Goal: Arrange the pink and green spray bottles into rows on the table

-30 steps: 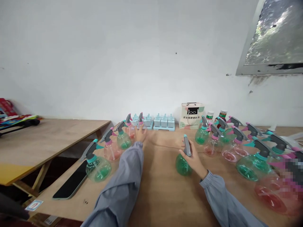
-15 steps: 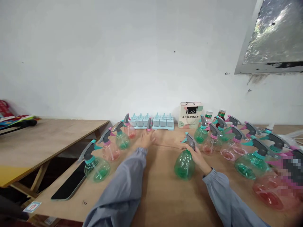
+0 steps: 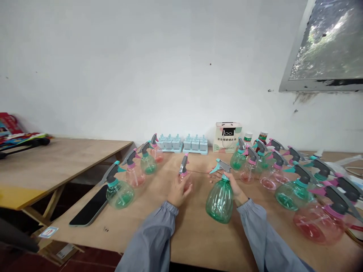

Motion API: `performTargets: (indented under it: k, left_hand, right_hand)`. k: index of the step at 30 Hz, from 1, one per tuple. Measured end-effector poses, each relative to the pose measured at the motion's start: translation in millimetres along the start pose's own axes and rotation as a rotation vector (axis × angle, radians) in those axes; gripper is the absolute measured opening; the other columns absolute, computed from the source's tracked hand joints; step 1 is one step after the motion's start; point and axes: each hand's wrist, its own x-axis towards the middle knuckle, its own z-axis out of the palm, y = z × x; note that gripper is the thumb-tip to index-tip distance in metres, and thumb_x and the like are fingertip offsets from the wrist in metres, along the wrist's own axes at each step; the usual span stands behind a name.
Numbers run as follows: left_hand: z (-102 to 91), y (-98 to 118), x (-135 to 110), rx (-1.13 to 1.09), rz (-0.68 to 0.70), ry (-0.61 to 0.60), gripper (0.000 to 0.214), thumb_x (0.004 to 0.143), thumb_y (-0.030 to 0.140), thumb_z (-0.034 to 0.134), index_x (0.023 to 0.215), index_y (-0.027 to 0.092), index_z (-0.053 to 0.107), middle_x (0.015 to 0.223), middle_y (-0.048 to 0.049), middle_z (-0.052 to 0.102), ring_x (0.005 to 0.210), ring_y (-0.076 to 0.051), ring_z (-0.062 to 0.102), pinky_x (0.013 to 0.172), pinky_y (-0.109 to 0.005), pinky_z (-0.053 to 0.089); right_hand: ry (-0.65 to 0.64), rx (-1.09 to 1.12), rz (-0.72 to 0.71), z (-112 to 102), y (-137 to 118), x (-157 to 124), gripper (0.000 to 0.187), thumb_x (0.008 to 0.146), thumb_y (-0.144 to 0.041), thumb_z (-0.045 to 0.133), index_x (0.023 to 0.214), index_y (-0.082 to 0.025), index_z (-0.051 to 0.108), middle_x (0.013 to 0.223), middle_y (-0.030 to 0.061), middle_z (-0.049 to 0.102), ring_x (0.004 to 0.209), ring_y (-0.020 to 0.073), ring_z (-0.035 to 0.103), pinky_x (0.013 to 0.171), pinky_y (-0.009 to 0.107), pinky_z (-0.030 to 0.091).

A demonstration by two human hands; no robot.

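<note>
My right hand (image 3: 231, 185) grips a green spray bottle (image 3: 219, 202) around its neck, just under the grey and teal trigger head. The bottle tilts, its base toward me. My left hand (image 3: 178, 190) is closed around a smaller-looking pink spray bottle (image 3: 186, 181) with a grey and pink head, which stands upright at mid-table; the palm hides part of it. To the left a row of green and pink spray bottles runs back, the nearest a green spray bottle (image 3: 119, 194). At the right is a cluster of several more, with a pink spray bottle (image 3: 319, 223) in front.
A black phone (image 3: 90, 207) lies near the table's left edge. Pale blue ice-pop molds (image 3: 195, 145), a paper bag (image 3: 227, 138) and small bottles with red-green labels (image 3: 248, 138) stand along the wall. Another table (image 3: 70, 158) adjoins at left.
My left hand has drawn the pink spray bottle nearer to me. The green spray bottle in my right hand has tilted, its base swinging toward me. The view has shifted slightly.
</note>
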Motion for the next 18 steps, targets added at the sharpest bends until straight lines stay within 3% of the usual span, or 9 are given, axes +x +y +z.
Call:
performTargets:
  k: [5, 11, 15, 18]
  left_hand:
    - [-1.2, -2.3, 2.3, -0.007, 0.002, -0.024, 0.049, 0.089, 0.036, 0.058, 0.137, 0.027, 0.057, 0.128, -0.0137, 0.053, 0.115, -0.028, 0.059, 0.094, -0.042, 0.054]
    - [-1.2, -3.9, 2.1, -0.008, -0.020, -0.046, 0.049, 0.088, 0.037, 0.060, 0.136, 0.026, 0.058, 0.126, -0.0140, 0.054, 0.118, -0.029, 0.057, 0.096, -0.043, 0.052]
    - [-0.6, -4.2, 1.5, -0.033, -0.021, -0.042, 0.049, 0.089, 0.037, 0.058, 0.136, 0.026, 0.058, 0.127, -0.0144, 0.053, 0.119, -0.030, 0.056, 0.096, -0.043, 0.052]
    - [-0.6, -4.3, 1.6, -0.039, -0.018, -0.043, 0.049, 0.089, 0.037, 0.058, 0.136, 0.026, 0.057, 0.131, -0.0147, 0.051, 0.122, -0.030, 0.055, 0.097, -0.043, 0.052]
  right_hand:
    - [-0.022, -0.116, -0.009, 9.7, -2.3, -5.5, 0.054, 0.079, -0.068, 0.054, 0.106, -0.023, 0.068, 0.095, 0.0090, 0.076, 0.093, 0.0273, 0.071, 0.085, 0.044, 0.054]
    - [0.184, -0.125, -0.129, 11.5, -4.7, -3.5, 0.052, 0.073, -0.070, 0.058, 0.092, -0.023, 0.069, 0.079, 0.0066, 0.074, 0.080, 0.0252, 0.069, 0.075, 0.038, 0.055]
    - [0.069, -0.102, -0.055, 9.5, -2.2, -4.1, 0.049, 0.074, -0.066, 0.060, 0.098, -0.024, 0.069, 0.082, 0.0066, 0.074, 0.084, 0.0257, 0.069, 0.075, 0.038, 0.055]
    - [0.093, -0.120, -0.093, 8.1, 2.7, -5.2, 0.040, 0.075, -0.061, 0.061, 0.090, -0.023, 0.068, 0.082, 0.0059, 0.073, 0.081, 0.0232, 0.067, 0.074, 0.036, 0.054]
